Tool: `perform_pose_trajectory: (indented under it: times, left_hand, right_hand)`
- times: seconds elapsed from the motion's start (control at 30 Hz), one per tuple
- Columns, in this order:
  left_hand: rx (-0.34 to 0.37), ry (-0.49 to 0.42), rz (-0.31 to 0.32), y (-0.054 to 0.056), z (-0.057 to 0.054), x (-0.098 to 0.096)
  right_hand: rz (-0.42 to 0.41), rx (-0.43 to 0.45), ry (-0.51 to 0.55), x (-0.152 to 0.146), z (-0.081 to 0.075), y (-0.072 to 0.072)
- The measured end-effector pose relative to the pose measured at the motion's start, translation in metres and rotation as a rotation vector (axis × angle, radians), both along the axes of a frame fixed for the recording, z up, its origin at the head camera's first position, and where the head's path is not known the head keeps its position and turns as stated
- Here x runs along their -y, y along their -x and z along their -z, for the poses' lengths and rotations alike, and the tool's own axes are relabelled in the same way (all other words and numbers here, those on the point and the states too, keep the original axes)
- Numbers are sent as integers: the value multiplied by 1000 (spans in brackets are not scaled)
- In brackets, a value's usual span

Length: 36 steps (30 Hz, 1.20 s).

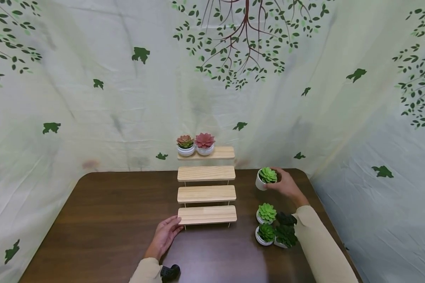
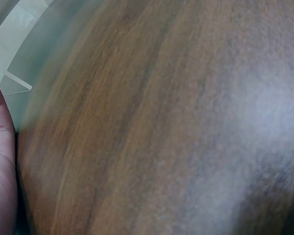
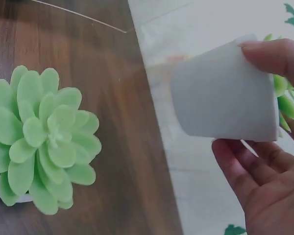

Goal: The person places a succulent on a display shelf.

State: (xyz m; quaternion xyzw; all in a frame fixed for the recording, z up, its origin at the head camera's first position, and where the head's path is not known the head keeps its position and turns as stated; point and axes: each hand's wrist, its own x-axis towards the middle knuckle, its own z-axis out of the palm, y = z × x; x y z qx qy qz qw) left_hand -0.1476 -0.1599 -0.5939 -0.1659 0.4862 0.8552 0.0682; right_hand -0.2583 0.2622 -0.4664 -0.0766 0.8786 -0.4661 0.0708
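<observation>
My right hand (image 1: pixel 286 184) grips a white pot holding a light green succulent (image 1: pixel 268 175), above the far right of the table. Thumb and fingers lie on opposite sides of the tilted white pot (image 3: pixel 225 93) in the right wrist view. My left hand (image 1: pixel 164 237) holds the left corner of the lowest step of a four-step wooden display stand (image 1: pixel 207 215). In the left wrist view only part of the left hand (image 2: pixel 1 166) shows, at the left edge. A red-green succulent (image 1: pixel 185 144) and a pink succulent (image 1: pixel 205 143) stand side by side on the top step.
At right on the brown table (image 1: pixel 120 212) stand a light green succulent (image 1: pixel 267 212), a mid-green one (image 1: pixel 266 232) and dark green ones (image 1: pixel 286 234), close by the right sleeve (image 1: pixel 322 239). A leaf-printed curtain (image 1: pixel 92 98) hangs behind the table.
</observation>
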Motion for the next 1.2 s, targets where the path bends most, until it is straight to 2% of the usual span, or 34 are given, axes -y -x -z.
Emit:
perform_pose_trajectory:
  times: [0.27, 0.53, 0.8, 1.0, 1.2]
  left_hand:
    - [-8, 13, 1, 0, 0, 0]
    - [1, 9, 4, 0, 0, 1]
    - [-7, 13, 12, -1, -1, 1]
    - [-7, -4, 7, -1, -1, 1]
    - [-3, -12, 1, 0, 0, 0]
  right_hand:
    - [36, -50, 10, 9, -15, -1]
    - [108, -31, 107, 23, -27, 3]
    - [78, -32, 242, 42, -35, 10]
    - [89, -36, 253, 55, -39, 18]
    - [98, -58, 277, 66, -52, 20]
